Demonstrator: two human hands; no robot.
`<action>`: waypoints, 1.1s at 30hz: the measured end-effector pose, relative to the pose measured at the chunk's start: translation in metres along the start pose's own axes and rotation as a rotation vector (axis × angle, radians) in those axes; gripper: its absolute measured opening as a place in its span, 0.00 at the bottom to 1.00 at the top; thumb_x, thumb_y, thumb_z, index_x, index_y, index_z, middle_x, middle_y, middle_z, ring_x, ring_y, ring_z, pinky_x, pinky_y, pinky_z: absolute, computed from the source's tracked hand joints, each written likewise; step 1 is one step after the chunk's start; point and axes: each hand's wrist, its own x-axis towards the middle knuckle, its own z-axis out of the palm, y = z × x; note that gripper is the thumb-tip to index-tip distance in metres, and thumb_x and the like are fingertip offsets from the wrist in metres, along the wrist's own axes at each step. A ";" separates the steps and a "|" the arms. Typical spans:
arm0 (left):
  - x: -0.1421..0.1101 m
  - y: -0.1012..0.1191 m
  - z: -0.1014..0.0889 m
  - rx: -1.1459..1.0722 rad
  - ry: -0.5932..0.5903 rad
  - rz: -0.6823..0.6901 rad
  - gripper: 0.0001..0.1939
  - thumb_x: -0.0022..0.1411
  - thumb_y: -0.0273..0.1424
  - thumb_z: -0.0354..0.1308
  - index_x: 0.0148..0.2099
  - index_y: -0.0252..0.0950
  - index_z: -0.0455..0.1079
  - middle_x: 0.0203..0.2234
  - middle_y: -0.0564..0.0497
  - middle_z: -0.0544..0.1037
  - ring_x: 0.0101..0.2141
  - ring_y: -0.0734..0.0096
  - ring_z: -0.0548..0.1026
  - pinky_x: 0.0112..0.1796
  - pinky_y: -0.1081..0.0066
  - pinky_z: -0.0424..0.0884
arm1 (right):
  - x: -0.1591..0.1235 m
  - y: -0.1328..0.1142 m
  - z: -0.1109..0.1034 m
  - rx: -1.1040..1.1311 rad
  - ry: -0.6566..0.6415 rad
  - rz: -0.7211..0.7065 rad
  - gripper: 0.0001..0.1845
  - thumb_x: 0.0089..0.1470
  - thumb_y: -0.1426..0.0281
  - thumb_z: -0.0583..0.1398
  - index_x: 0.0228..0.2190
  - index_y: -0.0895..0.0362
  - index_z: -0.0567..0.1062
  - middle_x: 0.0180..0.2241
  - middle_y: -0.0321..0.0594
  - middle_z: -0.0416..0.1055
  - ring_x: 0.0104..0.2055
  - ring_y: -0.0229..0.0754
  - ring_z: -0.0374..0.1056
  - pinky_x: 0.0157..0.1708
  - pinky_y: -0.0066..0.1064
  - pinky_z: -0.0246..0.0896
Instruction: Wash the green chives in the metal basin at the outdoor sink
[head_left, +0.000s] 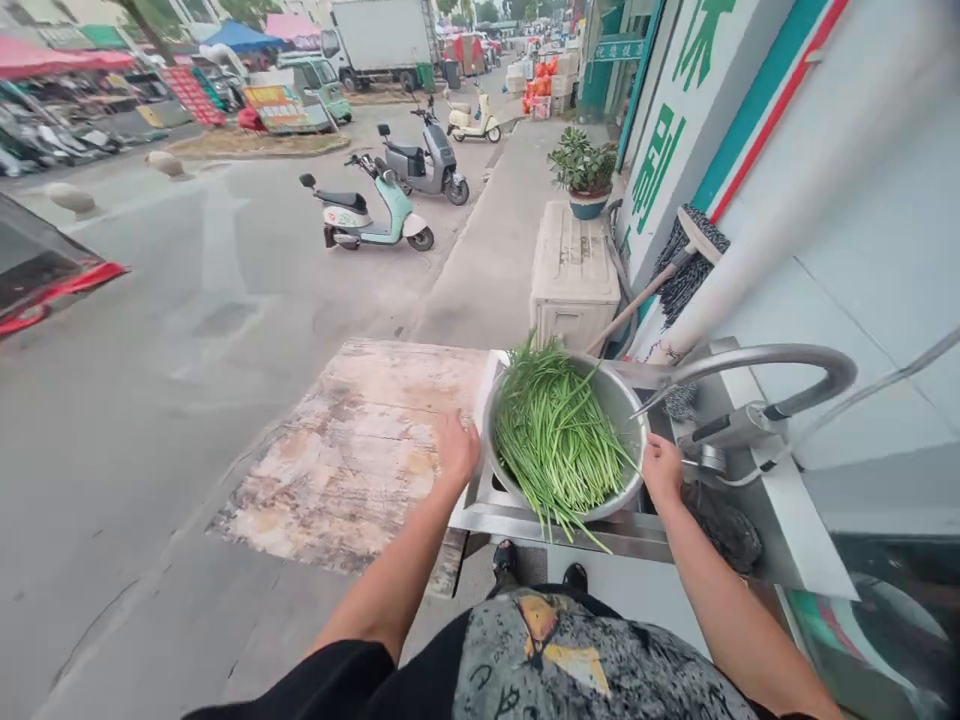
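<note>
A round metal basin rests over the sink, heaped with long green garlic chives. Some stalks hang over its near rim. At the basin's right rim, my right hand is closed on the edge. My left hand is at the left rim with fingers curled against it; their tips are partly hidden. A curved faucet reaches from the right, its spout end beside the basin's right rim.
Left of the sink lies a worn wooden board. Behind stands a white foam box with a potted plant on it. A mop leans at the wall. A dark plastic bag lies right of the sink; scooters stand farther off.
</note>
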 end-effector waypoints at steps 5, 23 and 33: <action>-0.008 -0.021 0.028 0.192 -0.102 -0.090 0.19 0.67 0.30 0.40 0.55 0.30 0.61 0.48 0.38 0.72 0.52 0.58 0.69 0.51 0.63 0.63 | -0.016 0.012 -0.002 -0.425 -0.022 0.158 0.25 0.53 0.64 0.55 0.50 0.65 0.70 0.44 0.54 0.72 0.46 0.50 0.68 0.46 0.35 0.58; -0.008 -0.009 0.044 0.327 -0.265 -0.112 0.12 0.66 0.36 0.45 0.44 0.34 0.61 0.37 0.39 0.77 0.40 0.56 0.76 0.37 0.65 0.67 | -0.029 0.041 0.018 -0.275 -0.090 0.274 0.26 0.60 0.53 0.45 0.26 0.56 0.72 0.15 0.34 0.61 0.19 0.39 0.61 0.24 0.29 0.54; -0.007 -0.018 0.050 0.287 -0.274 -0.172 0.14 0.61 0.38 0.52 0.44 0.33 0.63 0.37 0.39 0.77 0.40 0.56 0.76 0.38 0.66 0.69 | -0.031 0.029 0.012 -0.196 0.008 0.203 0.29 0.56 0.47 0.45 0.21 0.55 0.68 0.15 0.33 0.58 0.22 0.39 0.57 0.25 0.29 0.51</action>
